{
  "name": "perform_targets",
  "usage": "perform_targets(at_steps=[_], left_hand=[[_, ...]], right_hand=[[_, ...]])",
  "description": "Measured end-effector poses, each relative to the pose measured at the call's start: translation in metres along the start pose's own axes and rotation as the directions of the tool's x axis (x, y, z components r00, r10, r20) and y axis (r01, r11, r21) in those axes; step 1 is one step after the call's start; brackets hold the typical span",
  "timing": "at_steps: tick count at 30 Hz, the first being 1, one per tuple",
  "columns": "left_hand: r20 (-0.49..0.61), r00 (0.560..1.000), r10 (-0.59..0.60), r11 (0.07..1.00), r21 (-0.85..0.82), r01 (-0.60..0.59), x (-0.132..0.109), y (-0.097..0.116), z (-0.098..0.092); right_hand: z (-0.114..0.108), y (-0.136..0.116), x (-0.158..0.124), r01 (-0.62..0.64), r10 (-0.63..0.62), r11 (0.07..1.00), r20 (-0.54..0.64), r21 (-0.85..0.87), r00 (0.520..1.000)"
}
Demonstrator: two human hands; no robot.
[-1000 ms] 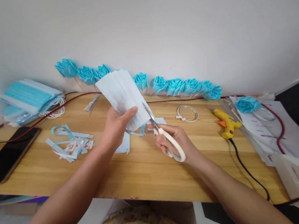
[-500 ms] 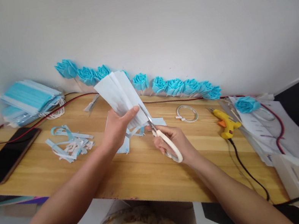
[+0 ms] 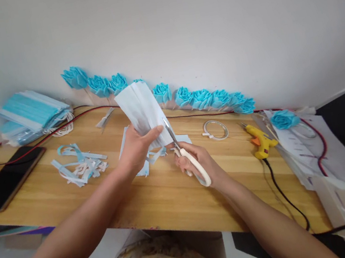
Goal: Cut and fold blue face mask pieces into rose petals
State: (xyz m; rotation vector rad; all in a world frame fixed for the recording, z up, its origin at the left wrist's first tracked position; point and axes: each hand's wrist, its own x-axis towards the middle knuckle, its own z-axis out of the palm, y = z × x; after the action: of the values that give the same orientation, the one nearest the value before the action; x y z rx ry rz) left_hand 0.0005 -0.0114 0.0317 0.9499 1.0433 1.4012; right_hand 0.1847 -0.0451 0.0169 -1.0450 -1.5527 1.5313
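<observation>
My left hand [image 3: 138,146] grips a pale, pleated face mask sheet [image 3: 141,105] between thumb and fingers, held up above the table. White-handled scissors [image 3: 195,165] are in my right hand [image 3: 199,155], the fingers closed through the handle loops. Their blades lie against the lower right edge of the sheet, close to my left thumb. A thin cut strip [image 3: 155,155] hangs below the sheet. Under my left hand, more pale blue pieces [image 3: 143,170] lie on the wood, partly hidden.
Blue mask flowers [image 3: 202,99] stand in a row along the wall. Stacked masks [image 3: 34,111], a phone [image 3: 6,178] and cut strips [image 3: 82,165] are on the left. Rightward lie a coiled cable [image 3: 215,130], a yellow glue gun [image 3: 261,141] and another flower [image 3: 284,119].
The sheet and my left hand have shifted slightly right. The scissors keep nearly the same place, with their blades at the sheet's edge.
</observation>
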Motion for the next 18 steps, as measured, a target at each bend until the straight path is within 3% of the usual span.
perform_targets(at_steps=[18], left_hand=[[0.030,0.999,0.013,0.984,0.175,-0.018,-0.0073,-0.0070,0.0064]], right_hand=[[0.0011,-0.0093,-0.0005,0.022,-0.025,0.997,-0.044,-0.079,0.999]])
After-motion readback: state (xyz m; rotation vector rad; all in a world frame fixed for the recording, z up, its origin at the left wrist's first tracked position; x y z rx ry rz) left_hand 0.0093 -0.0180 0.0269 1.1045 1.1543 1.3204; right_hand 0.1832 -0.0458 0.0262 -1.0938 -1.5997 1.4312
